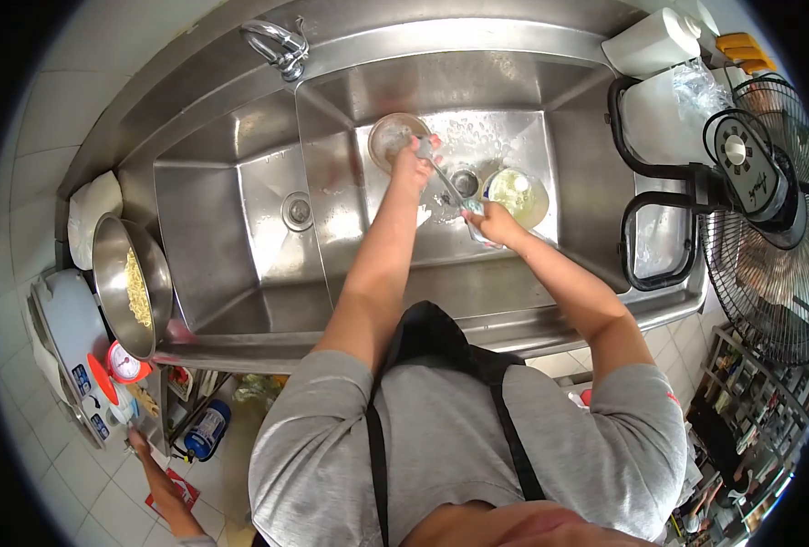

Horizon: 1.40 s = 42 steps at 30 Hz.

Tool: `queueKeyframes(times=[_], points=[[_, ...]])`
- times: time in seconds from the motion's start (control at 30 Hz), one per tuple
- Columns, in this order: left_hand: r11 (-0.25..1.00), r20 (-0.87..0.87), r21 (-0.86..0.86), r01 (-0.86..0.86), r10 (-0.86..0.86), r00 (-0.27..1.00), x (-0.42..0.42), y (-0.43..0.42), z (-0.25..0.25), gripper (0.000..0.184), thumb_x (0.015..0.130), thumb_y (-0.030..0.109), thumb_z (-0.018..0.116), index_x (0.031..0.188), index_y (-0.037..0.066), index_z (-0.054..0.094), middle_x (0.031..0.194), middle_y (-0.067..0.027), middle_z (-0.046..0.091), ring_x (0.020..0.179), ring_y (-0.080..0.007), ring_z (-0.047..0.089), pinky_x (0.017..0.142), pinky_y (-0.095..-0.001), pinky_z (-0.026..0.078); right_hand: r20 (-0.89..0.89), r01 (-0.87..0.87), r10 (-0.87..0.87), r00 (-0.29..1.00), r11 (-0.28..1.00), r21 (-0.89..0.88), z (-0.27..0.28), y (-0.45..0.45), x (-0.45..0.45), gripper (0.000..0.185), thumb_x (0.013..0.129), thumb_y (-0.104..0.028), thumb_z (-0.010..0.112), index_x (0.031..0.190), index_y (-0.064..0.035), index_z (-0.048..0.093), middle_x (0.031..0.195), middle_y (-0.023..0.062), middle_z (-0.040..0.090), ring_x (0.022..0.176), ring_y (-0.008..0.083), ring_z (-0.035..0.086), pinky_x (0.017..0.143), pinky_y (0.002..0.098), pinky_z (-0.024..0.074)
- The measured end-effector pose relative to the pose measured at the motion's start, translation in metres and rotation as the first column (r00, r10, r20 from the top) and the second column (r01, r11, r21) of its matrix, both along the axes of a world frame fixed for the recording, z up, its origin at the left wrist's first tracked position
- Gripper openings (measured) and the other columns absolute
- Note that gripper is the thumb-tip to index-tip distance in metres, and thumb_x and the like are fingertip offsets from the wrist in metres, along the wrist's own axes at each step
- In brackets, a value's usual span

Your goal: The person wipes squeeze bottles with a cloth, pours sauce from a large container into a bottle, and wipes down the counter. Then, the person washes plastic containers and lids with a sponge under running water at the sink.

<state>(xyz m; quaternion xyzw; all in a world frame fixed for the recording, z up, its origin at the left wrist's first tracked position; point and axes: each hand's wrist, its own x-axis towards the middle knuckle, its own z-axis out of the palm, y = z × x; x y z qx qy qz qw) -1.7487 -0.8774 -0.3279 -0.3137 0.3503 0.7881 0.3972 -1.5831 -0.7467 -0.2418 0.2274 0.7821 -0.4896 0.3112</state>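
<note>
Brt light, glare on sink (342,187), edges v. warped.

white tiled wall (67,109), tiled floor (667,354), crowded shelving (740,387)

Utensil (446,182) over right basin (580,146), between bowl (376,139) leftward and container (542,202) rightward.

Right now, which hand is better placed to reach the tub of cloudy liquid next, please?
Probably the right hand: it sits beside the tub, while the left hand is farther away, near the round bowl. Both seem to hold a utensil.
</note>
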Motion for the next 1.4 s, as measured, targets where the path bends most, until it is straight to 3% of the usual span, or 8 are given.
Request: queueKeyframes(times=[0.2,0.37,0.53,0.7,0.83,1.03,1.3,1.4], points=[[0.859,-0.173,-0.288,0.423,-0.481,0.860,0.016,-0.021,0.027,0.024,0.090,0.023,0.052,0.105,0.005,0.054,0.092,-0.0055,0.062,0.081,-0.0197,0.063,0.064,-0.0389,0.052,0.277,0.358,-0.227,0.934,0.563,-0.745,-0.021,0.039,-0.002,0.049,0.084,-0.049,0.053,0.112,-0.0086,0.054,0.099,0.0129,0.060,0.089,0.0247,0.060,0.077,0.0402,0.0498],[0.280,-0.072,-0.832,0.479,-0.911,0.406,0.065,-0.046,-0.077,0.023,0.074,0.027,0.067,0.084,0.006,0.066,0.082,-0.0115,0.066,0.079,-0.0227,0.063,0.068,-0.0359,0.047,0.364,0.475,-0.386,0.847,0.243,-0.846,-0.007,0.031,-0.047,0.055,0.084,-0.047,0.056,0.125,-0.0108,0.047,0.104,0.0123,0.057,0.092,0.0239,0.059,0.078,0.0366,0.0494],[0.197,-0.045,-0.872,0.447,-0.944,0.327,0.092,-0.070,-0.082,0.020,0.072,0.023,0.067,0.087,0.010,0.069,0.087,-0.0127,0.067,0.084,-0.0265,0.063,0.076,-0.0353,0.047,-0.383,-0.016,-0.108,0.917,0.952,-0.307,-0.055,-0.023,-0.132,0.053,0.074,-0.021,0.062,0.124,-0.0102,0.049,0.113,0.0129,0.056,0.097,0.0247,0.057,0.080,0.0327,0.0468],[0.155,0.063,-0.939,0.306,-0.798,0.599,0.073,-0.081,-0.095,0.031,0.082,0.025,0.056,0.098,0.000,0.062,0.094,-0.0171,0.064,0.090,-0.0237,0.061,0.077,-0.0314,0.046,-0.446,-0.412,0.498,0.743,0.867,0.281,-0.119,-0.063,-0.177,0.047,0.075,-0.029,0.056,0.118,-0.0098,0.054,0.115,0.0195,0.056,0.102,0.0339,0.055,0.087,0.0353,0.0437],[0.857,-0.006,-0.504,-0.108,0.122,0.993,0.026,-0.068,-0.055,0.064,0.090,0.054,0.035,0.126,0.002,0.040,0.117,-0.0181,0.054,0.105,-0.0291,0.054,0.085,-0.0440,0.045,-0.020,-0.564,0.603,0.798,0.756,0.332,-0.149,-0.085,-0.191,0.045,0.078,-0.039,0.051,0.113,-0.0126,0.059,0.111,0.0201,0.058,0.106,0.0338,0.053,0.093,0.0373,0.0386],[0.992,0.085,-0.035,-0.122,0.125,0.989,-0.011,-0.053,-0.047,0.069,0.089,0.062,0.019,0.131,0.008,0.032,0.124,-0.0153,0.048,0.107,-0.0315,0.053,0.085,-0.0497,0.046,0.116,-0.240,0.225,0.968,0.961,0.138,-0.197,-0.114,-0.206,0.045,0.080,-0.041,0.048,0.112,-0.0132,0.060,0.111,0.0188,0.058,0.107,0.0337,0.053,0.094,0.0376,0.0383],[0.944,0.017,-0.236,-0.232,0.243,0.970,-0.026,-0.054,-0.106,0.061,0.091,0.058,0.018,0.132,0.014,0.030,0.130,-0.0146,0.041,0.110,-0.0346,0.050,0.087,-0.0526,0.045,0.017,-0.172,0.187,0.982,0.932,-0.320,-0.157,-0.097,-0.189,0.045,0.083,-0.044,0.044,0.111,-0.0139,0.061,0.111,0.0172,0.059,0.107,0.0335,0.053,0.095,0.0380,0.0378],[0.949,0.004,-0.214,-0.233,0.239,0.971,-0.033,-0.047,-0.074,0.062,0.091,0.058,0.016,0.133,0.015,0.028,0.131,-0.0137,0.040,0.112,-0.0376,0.047,0.083,-0.0644,0.041,-0.029,-0.711,0.858,0.514,0.444,0.544,-0.098,-0.065,-0.187,0.049,0.084,-0.049,0.043,0.111,-0.0120,0.062,0.111,0.0098,0.061,0.114,0.0275,0.049,0.102,0.0384,0.0263]])
